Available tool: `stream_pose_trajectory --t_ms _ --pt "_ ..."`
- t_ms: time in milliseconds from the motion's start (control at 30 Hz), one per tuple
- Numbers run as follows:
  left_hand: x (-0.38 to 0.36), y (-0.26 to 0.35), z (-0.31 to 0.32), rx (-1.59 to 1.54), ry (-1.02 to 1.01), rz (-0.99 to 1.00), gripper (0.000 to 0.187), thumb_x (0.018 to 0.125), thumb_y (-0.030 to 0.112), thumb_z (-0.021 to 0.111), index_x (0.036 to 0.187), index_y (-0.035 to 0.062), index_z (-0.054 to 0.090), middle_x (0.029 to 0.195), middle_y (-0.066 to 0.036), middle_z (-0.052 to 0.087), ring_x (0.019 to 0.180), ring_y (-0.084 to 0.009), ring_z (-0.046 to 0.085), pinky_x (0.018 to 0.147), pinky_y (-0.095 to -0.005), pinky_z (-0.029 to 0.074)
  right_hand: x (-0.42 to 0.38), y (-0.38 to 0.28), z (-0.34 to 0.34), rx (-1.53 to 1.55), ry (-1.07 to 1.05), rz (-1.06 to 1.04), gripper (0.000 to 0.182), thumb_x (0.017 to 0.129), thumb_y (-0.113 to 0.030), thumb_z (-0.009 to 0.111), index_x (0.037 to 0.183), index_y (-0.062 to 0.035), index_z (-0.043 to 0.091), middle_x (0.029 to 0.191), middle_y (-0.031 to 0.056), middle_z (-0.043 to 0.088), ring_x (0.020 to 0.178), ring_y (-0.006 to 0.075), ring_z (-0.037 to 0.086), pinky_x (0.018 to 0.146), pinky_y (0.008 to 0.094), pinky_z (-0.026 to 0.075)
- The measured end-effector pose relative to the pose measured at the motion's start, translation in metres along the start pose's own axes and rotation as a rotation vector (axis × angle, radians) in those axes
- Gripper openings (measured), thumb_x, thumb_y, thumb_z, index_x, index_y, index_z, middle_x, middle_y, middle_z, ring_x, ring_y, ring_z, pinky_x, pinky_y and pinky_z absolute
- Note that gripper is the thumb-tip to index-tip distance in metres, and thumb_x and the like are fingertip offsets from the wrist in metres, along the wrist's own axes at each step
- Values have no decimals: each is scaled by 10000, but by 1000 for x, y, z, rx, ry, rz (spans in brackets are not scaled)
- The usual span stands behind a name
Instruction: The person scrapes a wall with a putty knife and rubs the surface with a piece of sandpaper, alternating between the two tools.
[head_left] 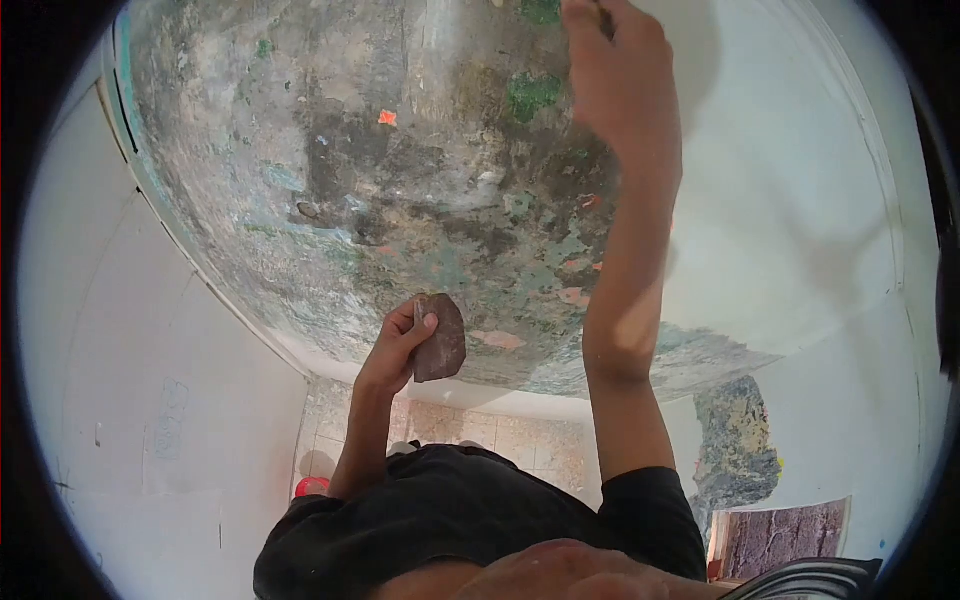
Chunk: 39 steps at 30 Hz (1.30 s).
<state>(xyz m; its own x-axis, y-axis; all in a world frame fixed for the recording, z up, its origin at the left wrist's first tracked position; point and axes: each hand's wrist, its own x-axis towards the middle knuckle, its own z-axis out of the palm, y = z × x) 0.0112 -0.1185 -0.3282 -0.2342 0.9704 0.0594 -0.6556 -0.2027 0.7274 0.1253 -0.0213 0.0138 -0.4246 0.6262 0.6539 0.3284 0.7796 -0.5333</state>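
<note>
Wall's abt. part & part: a smooth white coat (780, 190) covers the R side, while the mottled area (330, 180), from the L edge to around mid-wall, is rough, w/ grey, teal & green showing, so most of what's in view looks uncoated. A green patch (535, 95) & an orange fleck (387, 118) sit in the rough part, upper half. Another bare grey patch (738, 440) shows low on the R, w/ white round it.

L hand (385, 352) grasps a flat brown piece (442, 345), thumb on its face, nr the wall's bottom edge; can't tell if it touches the wall. Material unclear, poss. a scraper blade or stiff sheet. R hand (622, 85) is up at the top edge of view, fingers curled, by the border of rough & white; partly cut off, so can't tell whether it's gripping anything.

Other stuff: tiled floor (460, 425) below, red item (312, 486) at its L edge, pale side wall (150, 400) closing off the L, framed opening (785, 535) at bottom R. R forearm (635, 240) blocks part of the rough/white border; nothing else seems in the way.
</note>
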Motion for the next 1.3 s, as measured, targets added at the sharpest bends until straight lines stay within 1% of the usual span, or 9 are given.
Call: stream_pose_trajectory --t_ms 300,367,433,500,833,1000,1100,1200,1300 --pt "3 -5 -6 9 -33 -13 198 942 144 626 1109 38 608 1001 -36 673 901 -114 650 782 -292 549 10 -2 0 -100 71 -42 517 977 -177 441 1424 71 365 738 139 572 647 182 526 685 328 444" --pt "6 -5 -5 5 -18 -4 195 944 140 622 1110 39 608 998 -35 673 889 -111 650 776 -290 549 27 50 21 -126 272 -349 514 974 -171 448 1426 60 370 739 136 575 648 186 525 687 327 447" --pt "6 -5 -3 2 -16 -1 191 945 137 619 1110 40 609 994 -34 673 879 -110 651 772 -288 550 27 54 24 -119 257 -343 510 973 -166 452 1427 54 373 734 132 573 646 187 524 681 324 449" --pt "6 -4 0 5 -20 3 188 947 134 616 1110 42 609 990 -34 674 871 -108 651 768 -286 550 9 11 5 -73 27 -28 506 974 -161 454 1425 54 377 722 125 566 641 184 523 668 320 450" --pt "16 -10 0 -4 -52 -16 213 942 155 624 1115 32 602 991 -44 675 881 -117 658 782 -295 558 15 13 -6 -136 -3 41 522 965 -177 471 1429 44 377 644 101 509 567 162 443 581 324 399" --pt "17 -12 -2 -49 -56 -3 195 949 130 611 1116 30 600 994 -47 674 884 -120 660 790 -297 560 6 34 -3 -150 86 -130 501 958 -186 504 1419 -2 429 610 107 507 573 170 474 581 341 396" --pt "19 -12 -11 -42 -47 -2 194 948 128 613 1117 33 597 1000 -48 674 887 -124 662 783 -296 563 -3 4 -16 -472 70 -68 475 936 -170 540 1394 -55 490 668 156 590 601 232 560 609 363 444" --pt "18 -8 -11 -68 7 -6 187 948 123 610 1112 35 596 999 -47 675 887 -126 664 777 -294 566 8 34 -21 -744 105 -123 484 943 -289 530 1420 -279 456 1194 133 650 1108 330 607 902 414 483" --pt "23 -12 -20 -74 -15 23 181 947 121 610 1106 36 598 998 -49 675 886 -130 666 777 -300 570 18 41 -36 -747 87 -137 469 946 -306 522 1412 -302 470 1238 101 641 1154 311 598 964 390 453"
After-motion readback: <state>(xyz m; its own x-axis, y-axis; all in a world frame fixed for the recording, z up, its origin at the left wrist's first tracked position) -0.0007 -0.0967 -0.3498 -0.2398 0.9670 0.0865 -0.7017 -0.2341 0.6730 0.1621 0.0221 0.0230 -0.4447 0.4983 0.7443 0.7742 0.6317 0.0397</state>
